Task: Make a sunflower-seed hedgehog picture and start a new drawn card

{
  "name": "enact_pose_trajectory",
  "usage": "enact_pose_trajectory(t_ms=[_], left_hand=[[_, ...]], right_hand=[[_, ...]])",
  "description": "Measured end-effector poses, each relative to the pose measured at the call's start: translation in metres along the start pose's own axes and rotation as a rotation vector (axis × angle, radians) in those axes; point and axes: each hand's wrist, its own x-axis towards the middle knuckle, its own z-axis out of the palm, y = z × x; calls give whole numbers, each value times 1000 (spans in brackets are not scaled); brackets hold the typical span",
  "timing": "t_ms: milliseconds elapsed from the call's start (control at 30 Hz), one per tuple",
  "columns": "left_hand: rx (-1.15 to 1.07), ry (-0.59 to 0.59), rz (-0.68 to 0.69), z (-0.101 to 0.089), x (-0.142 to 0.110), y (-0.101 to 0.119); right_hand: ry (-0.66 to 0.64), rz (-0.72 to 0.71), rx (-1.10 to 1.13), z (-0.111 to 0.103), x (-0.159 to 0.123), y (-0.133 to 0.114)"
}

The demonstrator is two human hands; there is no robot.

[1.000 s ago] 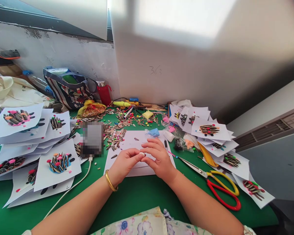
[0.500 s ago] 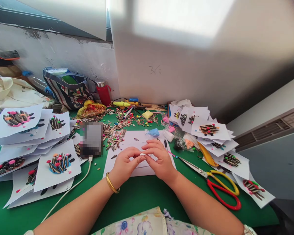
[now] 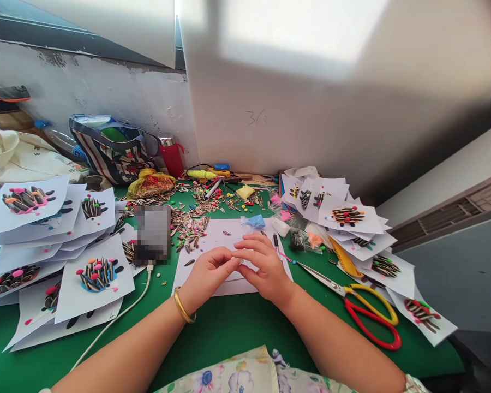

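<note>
Well left of the fingers lie picture cards (image 3: 69,300), then a pixelated device (image 3: 152,232) and, nearer, striped seeds (image 3: 193,232). The left hand (image 3: 208,273) has its fingers pinched narrow; the right hand (image 3: 268,267) meets them, its closure unclear. Whether either holds anything, I cannot tell. White paper (image 3: 225,289) lies beneath the fingers; right of them are a pen (image 3: 276,243) and scissors (image 3: 343,291).

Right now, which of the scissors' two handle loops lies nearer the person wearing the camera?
The red loop; the yellow loop lies farther off, on the side toward the stacked cards.
</note>
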Motion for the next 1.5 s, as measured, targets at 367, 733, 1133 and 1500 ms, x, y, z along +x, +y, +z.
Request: enact_pose_trajectory(t_ms=[367, 733, 1133, 1500], left_hand=[[-120, -17, -89, 1, 2, 0], [-104, 21, -78, 0, 2, 6], [64, 159, 26, 1, 3, 1], [161, 206, 130, 1, 0, 0]], right_hand=[[-16, 13, -29, 4, -2, -1], [31, 111, 77, -1, 0, 1], [78, 148, 67, 1, 0, -4], [-1, 214, 112, 2, -2, 0]])
